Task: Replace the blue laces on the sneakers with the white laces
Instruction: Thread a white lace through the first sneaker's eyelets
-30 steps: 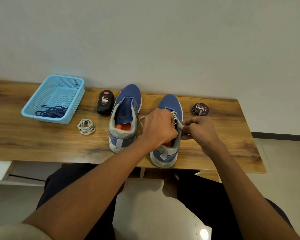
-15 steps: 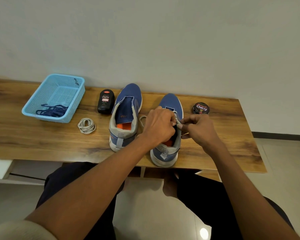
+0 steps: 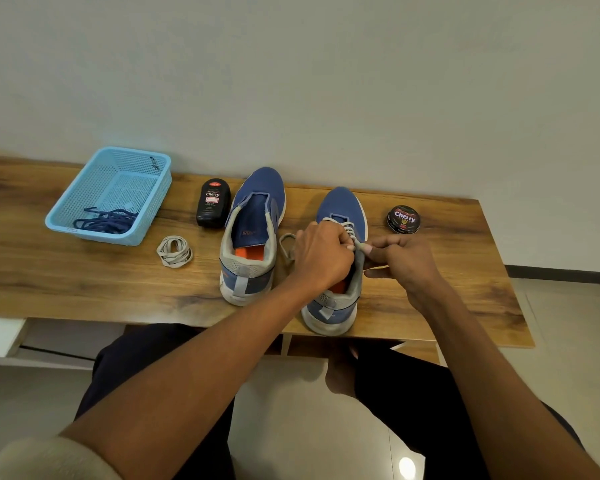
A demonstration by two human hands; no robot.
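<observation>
A: How are the hands posed?

B: Both forearms are stretched forward over the bench (image 3: 84,289) edge. The left hand (image 3: 321,254) is curled into a loose fist above the right sneaker (image 3: 340,244), with the white lace (image 3: 350,232) pinched at its fingertips. The right hand (image 3: 404,261) is held just beside it, palm turned inward; the same lace is gripped between thumb and forefinger at the shoe's top eyelets, and the other fingers are bent.

A: Where are the task's things found?

B: The right sneaker is stood toe away, partly laced in white, and a loop of the lace is seen on the bench by the left hand. The left sneaker (image 3: 253,233) is stood unlaced beside it. A coiled white lace (image 3: 174,251) is laid left of that shoe. The blue laces (image 3: 106,221) are heaped in the blue basket (image 3: 84,233) at far left.

A: Anything else?

B: A black polish bottle (image 3: 213,202) and a round polish tin (image 3: 403,219) are seen near the toes.
</observation>
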